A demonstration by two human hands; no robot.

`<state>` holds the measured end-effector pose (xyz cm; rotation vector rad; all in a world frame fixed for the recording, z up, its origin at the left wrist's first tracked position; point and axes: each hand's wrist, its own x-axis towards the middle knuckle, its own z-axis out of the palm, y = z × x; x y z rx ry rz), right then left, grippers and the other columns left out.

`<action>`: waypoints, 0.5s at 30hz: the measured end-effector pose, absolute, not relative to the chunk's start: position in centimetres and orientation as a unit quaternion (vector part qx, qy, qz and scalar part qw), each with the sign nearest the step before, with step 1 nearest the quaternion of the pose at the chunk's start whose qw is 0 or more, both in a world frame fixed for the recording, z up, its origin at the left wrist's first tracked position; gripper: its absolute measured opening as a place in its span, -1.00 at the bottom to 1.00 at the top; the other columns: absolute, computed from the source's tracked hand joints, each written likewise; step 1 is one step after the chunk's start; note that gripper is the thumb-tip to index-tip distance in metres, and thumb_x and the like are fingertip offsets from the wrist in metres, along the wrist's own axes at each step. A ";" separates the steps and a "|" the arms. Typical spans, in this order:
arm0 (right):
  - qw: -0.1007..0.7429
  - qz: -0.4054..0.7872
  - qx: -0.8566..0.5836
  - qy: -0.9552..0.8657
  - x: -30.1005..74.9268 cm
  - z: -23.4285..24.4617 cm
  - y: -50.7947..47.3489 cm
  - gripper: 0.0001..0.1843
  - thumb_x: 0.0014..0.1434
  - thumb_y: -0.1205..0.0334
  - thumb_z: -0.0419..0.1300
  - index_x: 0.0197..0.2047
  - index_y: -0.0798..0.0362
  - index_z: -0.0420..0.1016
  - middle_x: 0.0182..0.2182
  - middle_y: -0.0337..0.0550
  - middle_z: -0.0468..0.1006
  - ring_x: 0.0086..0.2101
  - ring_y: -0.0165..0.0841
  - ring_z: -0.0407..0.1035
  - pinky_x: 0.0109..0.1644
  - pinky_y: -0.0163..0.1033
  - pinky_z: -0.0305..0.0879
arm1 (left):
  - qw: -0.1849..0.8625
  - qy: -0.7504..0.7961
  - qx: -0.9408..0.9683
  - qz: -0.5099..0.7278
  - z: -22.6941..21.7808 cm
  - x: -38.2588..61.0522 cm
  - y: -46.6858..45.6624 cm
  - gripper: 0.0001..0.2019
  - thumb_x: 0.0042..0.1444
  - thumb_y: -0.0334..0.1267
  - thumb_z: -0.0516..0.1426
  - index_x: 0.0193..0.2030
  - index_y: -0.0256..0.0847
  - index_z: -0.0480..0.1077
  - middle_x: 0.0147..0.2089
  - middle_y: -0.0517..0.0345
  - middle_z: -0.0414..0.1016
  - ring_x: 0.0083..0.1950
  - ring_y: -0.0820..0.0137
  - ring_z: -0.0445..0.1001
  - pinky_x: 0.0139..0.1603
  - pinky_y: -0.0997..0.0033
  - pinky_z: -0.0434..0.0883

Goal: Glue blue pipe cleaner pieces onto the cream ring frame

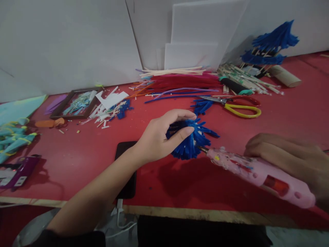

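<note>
My left hand pinches a round blue piece made of many short fuzzy strips, held just above the table. Its strips fan outward; the hand covers its upper left part. In my right hand is a pink hot glue gun, smeared with dried glue, its fingers wrapped behind the body. The gun's metal nozzle points left and meets the lower right side of the blue piece; whether it touches is hard to tell. Cut blue strips lie right behind the piece.
Scissors with red and yellow handles lie behind. Pipe cleaners line the wall beside wrapped sticks. A blue-roofed model stands at back right. A phone lies under my left forearm, a wooden frame at left.
</note>
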<state>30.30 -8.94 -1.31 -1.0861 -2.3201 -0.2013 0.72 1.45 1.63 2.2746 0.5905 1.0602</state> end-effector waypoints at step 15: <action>0.095 -0.052 -0.491 -0.865 43.7 -6.7 -2.0 -0.55 0.15 0.27 -0.02 -0.01 -0.12 0.60 -0.19 0.00 0.70 -0.19 -0.17 0.58 -0.11 -0.03 0.46 | 0.265 0.263 0.847 0.378 1.7 0.5 1.6 -0.64 0.32 -0.04 0.29 0.12 -0.19 0.46 0.10 -0.05 0.69 0.14 0.22 0.69 0.18 0.31 0.61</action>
